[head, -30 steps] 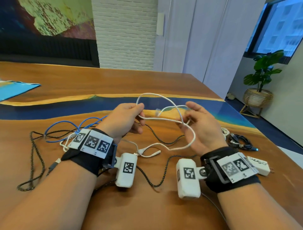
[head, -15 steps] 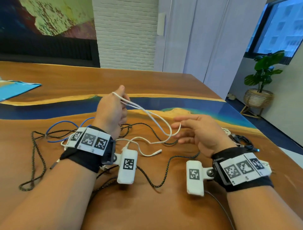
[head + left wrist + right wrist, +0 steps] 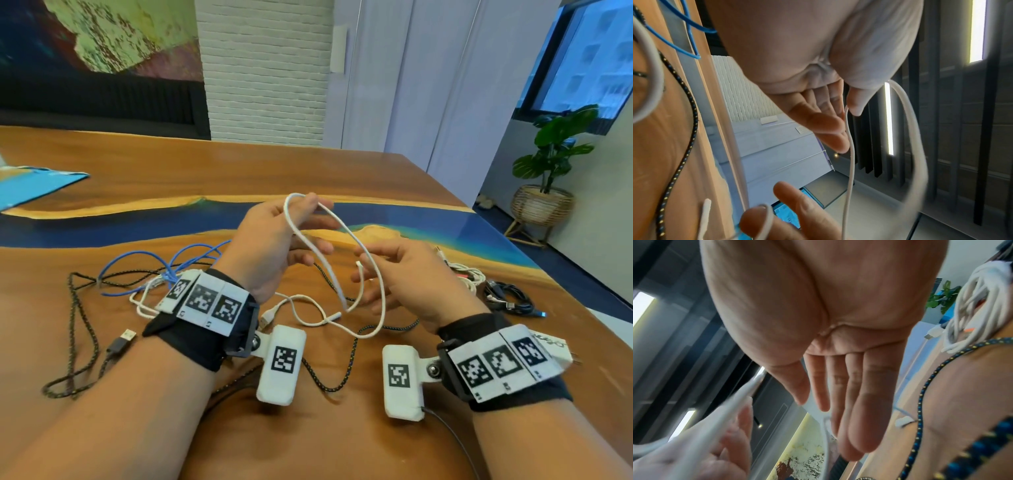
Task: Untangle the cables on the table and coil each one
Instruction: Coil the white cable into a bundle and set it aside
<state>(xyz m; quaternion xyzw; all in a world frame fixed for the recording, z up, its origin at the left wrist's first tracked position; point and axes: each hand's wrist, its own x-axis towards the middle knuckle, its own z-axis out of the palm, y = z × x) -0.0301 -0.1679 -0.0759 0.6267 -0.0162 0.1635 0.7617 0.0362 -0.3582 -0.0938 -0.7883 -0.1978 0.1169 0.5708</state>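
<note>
A thin white cable [image 3: 330,277] hangs in a loop between my hands above the wooden table [image 3: 239,171]. My left hand [image 3: 310,214] is raised; the cable runs over its thumb and is held between thumb and fingers, as the left wrist view shows with the cable [image 3: 852,162] dropping from there. My right hand [image 3: 387,267] is just right of it, its fingers [image 3: 859,402] straight, and the loop lies across a fingertip. The cable's tail and plugs [image 3: 334,315] rest on the table below. A blue cable [image 3: 144,260] and a black braided cable [image 3: 82,329] lie tangled at the left.
A bundled white cable [image 3: 469,277], a coiled black cable [image 3: 507,298] and a white charger [image 3: 561,346] lie near the table's right edge. A blue sheet [image 3: 30,185] sits at the far left. A potted plant [image 3: 548,164] stands on the floor beyond the right edge.
My left hand has swung back to the right and nearer the right hand. The stretched white strand has slackened into a hanging loop, and the right hand has risen slightly toward it.
</note>
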